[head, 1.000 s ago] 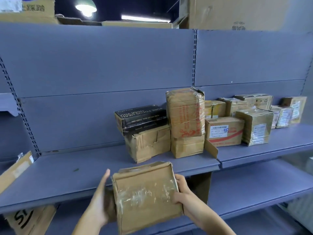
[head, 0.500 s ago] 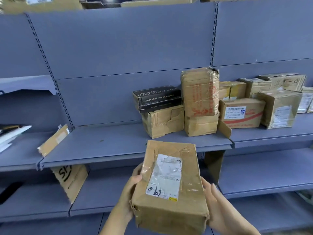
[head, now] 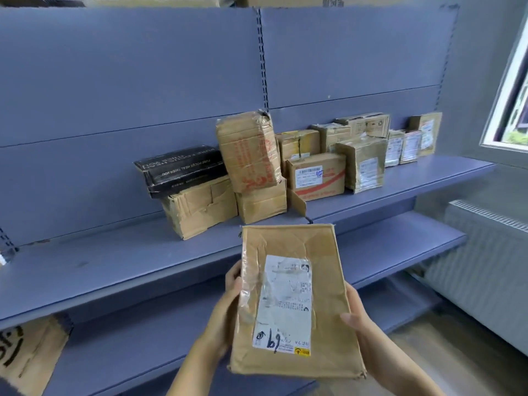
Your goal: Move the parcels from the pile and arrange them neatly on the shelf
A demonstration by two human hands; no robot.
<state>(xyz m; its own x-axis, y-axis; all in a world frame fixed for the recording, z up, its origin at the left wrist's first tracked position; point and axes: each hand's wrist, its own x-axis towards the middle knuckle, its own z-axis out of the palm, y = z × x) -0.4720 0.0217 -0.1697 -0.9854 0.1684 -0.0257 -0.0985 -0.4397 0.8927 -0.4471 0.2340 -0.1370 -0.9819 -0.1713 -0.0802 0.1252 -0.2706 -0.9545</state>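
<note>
Here, a parcel [head: 294, 304] is held in front of the shelf [head: 114, 270], below its front edge and not touching it. The left hand [head: 224, 307] grips the parcel's left side, fingertips curled over the edge. The right hand [head: 358, 321] grips the right side, thumb lying on the front face. The parcel is brown card, upright and slightly tilted, with its white label [head: 285, 304] facing the camera and handwritten marks near the label's foot.

On the shelf, right of centre, stand other parcels. A black box [head: 180, 170] lies on a torn carton [head: 200, 210]. Just beside it, a taped parcel [head: 247, 150] with red print rests on a small carton [head: 261, 202]. Further right, a labelled box [head: 315, 175] with a red stripe and a wrapped parcel [head: 363, 164] stand at the front, with more parcels behind them against the back panel [head: 128, 95].

A lower shelf [head: 400, 247] runs beneath. At the right are a window [head: 511, 95] and, below it, a radiator [head: 485, 252].
</note>
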